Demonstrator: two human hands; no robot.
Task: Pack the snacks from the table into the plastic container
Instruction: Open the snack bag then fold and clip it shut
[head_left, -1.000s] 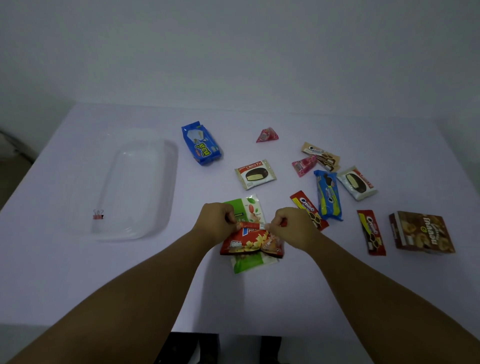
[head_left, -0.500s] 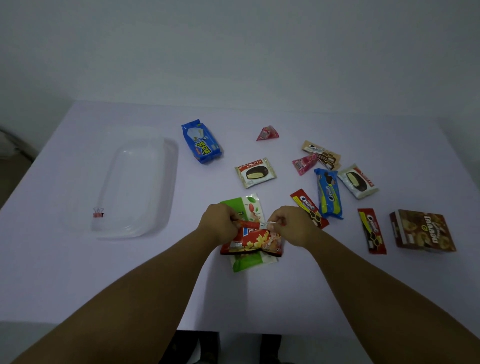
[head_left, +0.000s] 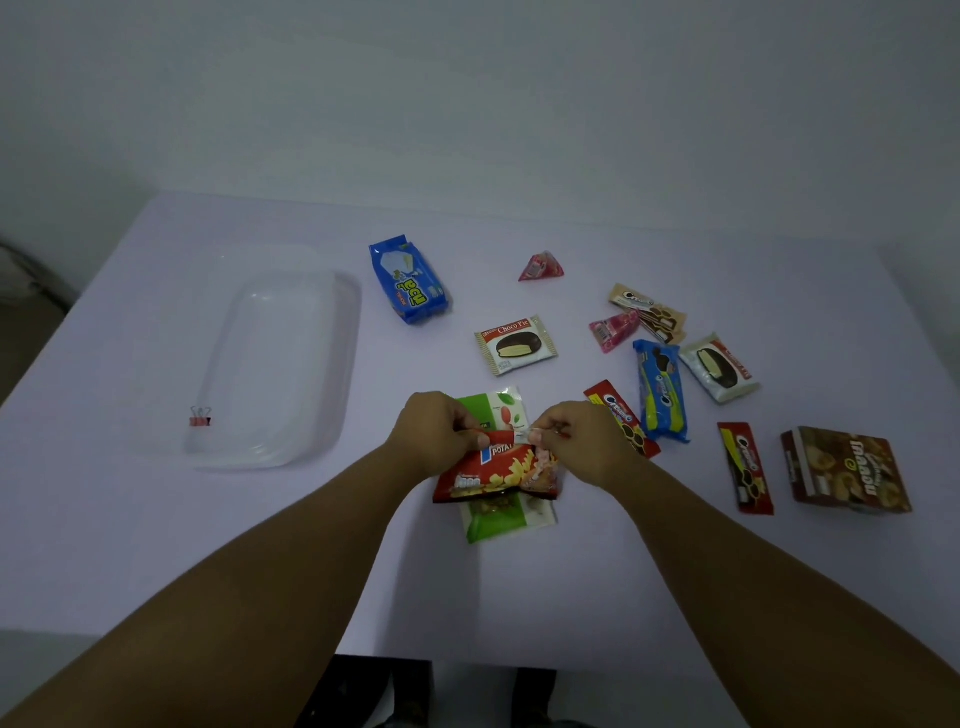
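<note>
Red chip bag (head_left: 498, 470) sits mid-table on a green packet (head_left: 506, 522), both hands pinching its top edge: left hand (head_left: 436, 434), right hand (head_left: 582, 441). Container (head_left: 270, 353) far left, looks empty except a binder clip (head_left: 200, 417).

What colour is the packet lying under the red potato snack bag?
Green and white. The green packet shows below the red bag in the head view.

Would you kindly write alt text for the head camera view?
Both hands, left and right, pinch the top edge of a red potato chip bag over a green packet; the clear plastic container holds no snacks.
</note>
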